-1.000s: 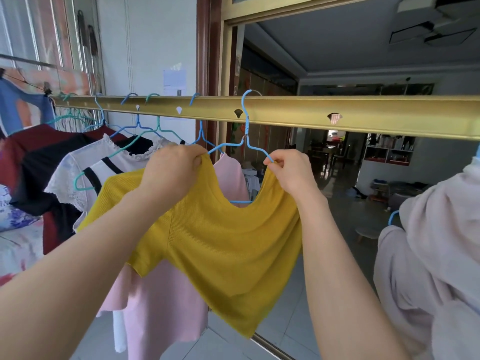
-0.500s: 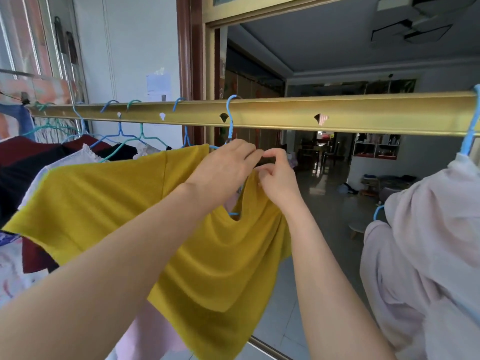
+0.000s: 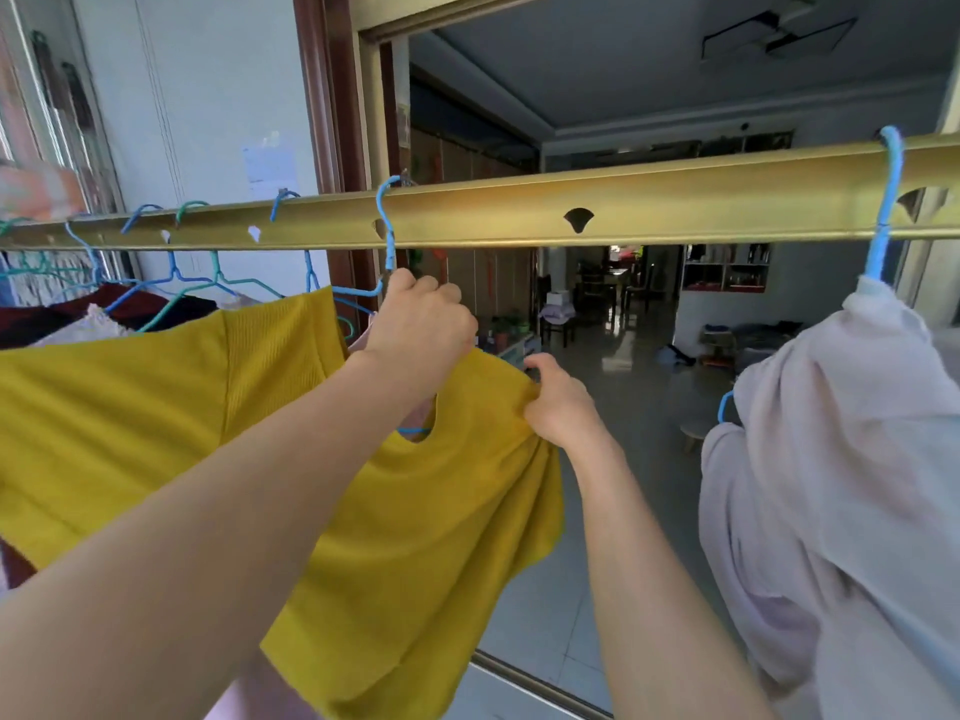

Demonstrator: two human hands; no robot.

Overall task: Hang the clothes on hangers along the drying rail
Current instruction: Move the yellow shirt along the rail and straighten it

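Note:
A mustard-yellow knit top [image 3: 431,517] hangs in front of me below the gold drying rail [image 3: 498,213]. A blue wire hanger [image 3: 387,236] is hooked over the rail and its arms run into the top. My left hand [image 3: 418,332] grips the hanger just below the hook, at the top's neckline. My right hand [image 3: 558,400] pinches the top's right shoulder edge, lower and to the right. Most of the hanger is hidden under the fabric.
Several more blue and teal hangers with dark red, black, white and pink clothes [image 3: 109,314] crowd the rail to the left. A pale lilac garment [image 3: 841,459] hangs on a thick blue hanger [image 3: 885,210] at the right. Beyond the rail a doorway opens onto a dim room.
My right hand has slid from beside my left hand down and right along the top's shoulder. The left hand now grips the hanger under its hook. The view has shifted right.

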